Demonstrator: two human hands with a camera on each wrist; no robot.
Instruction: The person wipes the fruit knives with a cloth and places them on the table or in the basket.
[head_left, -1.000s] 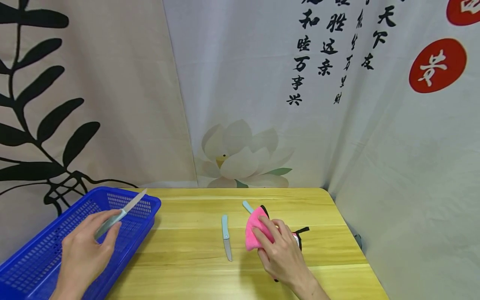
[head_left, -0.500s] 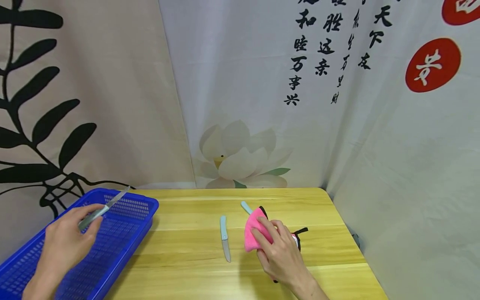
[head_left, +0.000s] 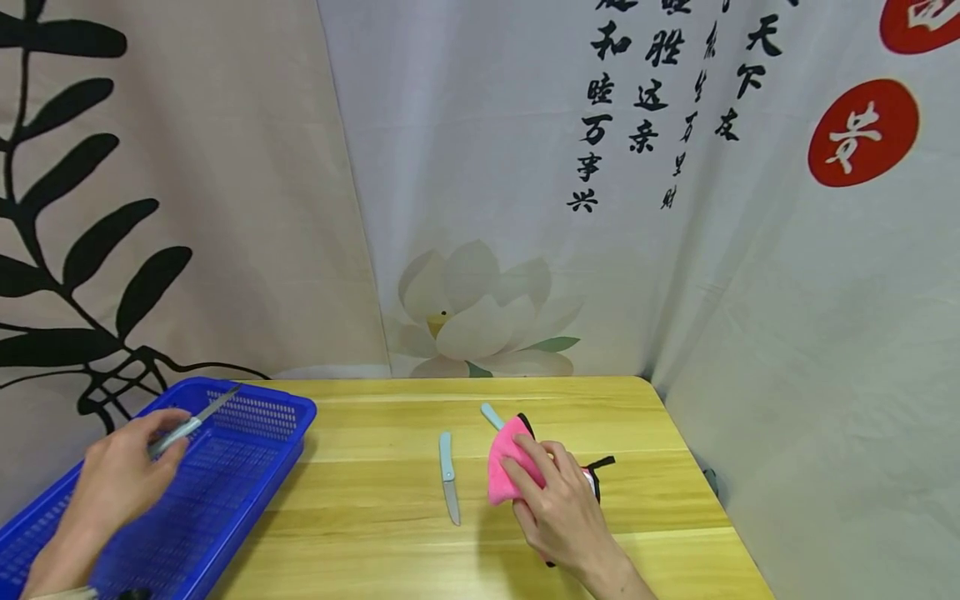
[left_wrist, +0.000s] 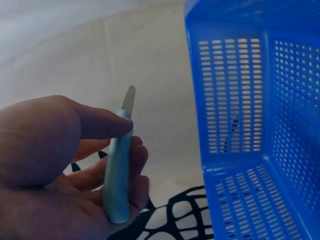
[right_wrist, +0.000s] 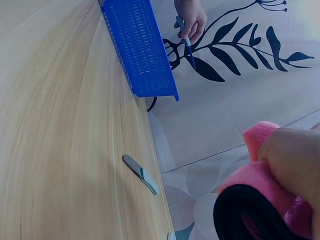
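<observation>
My left hand [head_left: 120, 475] grips a small knife [head_left: 176, 435] by its pale blue handle, over the left side of the blue basket [head_left: 306, 408]. The blade points up and away, and in the left wrist view the thumb lies along the handle [left_wrist: 117, 175]. My right hand [head_left: 566, 500] holds a bunched pink cloth [head_left: 504, 467] with black edging, above the table. A second knife [head_left: 448, 475] with the same handle lies on the table left of the cloth. Behind the cloth another pale blue handle [head_left: 491, 414] shows, its other end hidden.
The mesh-sided basket fills the left end of the wooden table [head_left: 375, 550]. A black strap [head_left: 602, 461] and a bit of white and black stick out beyond my right hand. Printed curtains [head_left: 480, 208] hang behind the table and along its right side.
My left hand has moved left and slightly lower with the knife, further over the basket. The right hand and the cloth have stayed in place.
</observation>
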